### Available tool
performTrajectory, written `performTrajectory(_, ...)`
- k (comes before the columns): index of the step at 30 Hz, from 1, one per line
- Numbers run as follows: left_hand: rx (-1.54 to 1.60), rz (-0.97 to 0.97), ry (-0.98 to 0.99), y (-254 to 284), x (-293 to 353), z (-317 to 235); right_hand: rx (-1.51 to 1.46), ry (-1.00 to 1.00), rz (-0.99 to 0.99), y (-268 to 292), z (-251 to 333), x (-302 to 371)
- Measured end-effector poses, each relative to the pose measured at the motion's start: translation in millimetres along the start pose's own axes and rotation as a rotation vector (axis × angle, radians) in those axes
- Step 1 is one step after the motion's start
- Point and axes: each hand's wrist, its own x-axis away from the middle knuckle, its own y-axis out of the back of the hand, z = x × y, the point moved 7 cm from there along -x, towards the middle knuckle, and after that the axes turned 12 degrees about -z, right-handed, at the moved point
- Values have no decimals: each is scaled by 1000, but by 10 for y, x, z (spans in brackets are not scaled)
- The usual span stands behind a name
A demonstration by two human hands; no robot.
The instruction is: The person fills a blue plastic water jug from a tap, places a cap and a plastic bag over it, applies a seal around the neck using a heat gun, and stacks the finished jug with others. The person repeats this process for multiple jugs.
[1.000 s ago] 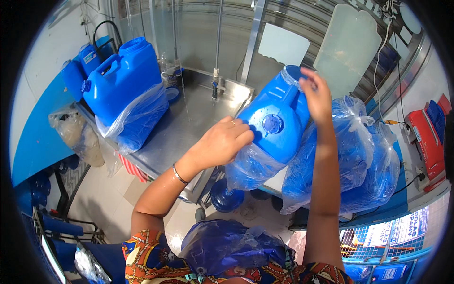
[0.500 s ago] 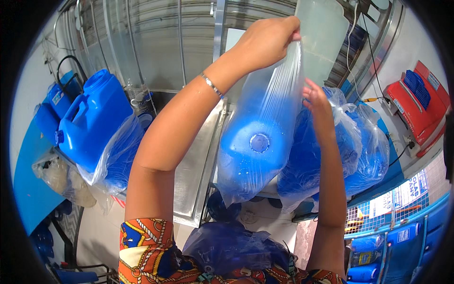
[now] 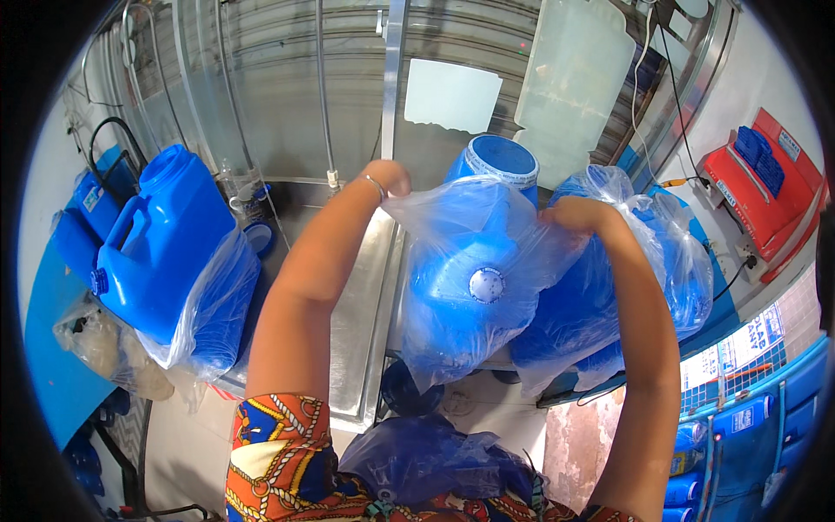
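Fingers pinching opposite edges here: left hand [image 3: 388, 180] at ten o'clock, right hand [image 3: 574, 214] at two, holding the clear bag [image 3: 435, 335] around the blue jug [image 3: 500, 177], three o'clock from the steel surface [image 3: 352, 348]. Thin, crinkly plastic could split if tugged hard over that stiff, round neck [image 3: 522, 180].

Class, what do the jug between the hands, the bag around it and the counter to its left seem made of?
Blue jug: probably smooth moulded plastic, its round neck standing stiff.
Clear bag: likely thin plastic film, shiny, creased and see-through.
Metallic counter: perhaps stainless steel, satin, with blurred reflections.
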Motion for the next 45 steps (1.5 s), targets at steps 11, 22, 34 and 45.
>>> performTrajectory(11,302,-965,-216,1283,112,-660,654,-14,-306,120,-15,-194)
performTrajectory(22,282,-888,-363,2459,1461,-480,155,-5,-806,1388,-205,114)
performTrajectory(34,665,-1385,-924,2532,2328,-379,-545,614,-1342,2106,481,1105)
performTrajectory(45,1121,-680,-742,1271,1058,-1050,-1071,536,-831,868,573,-104)
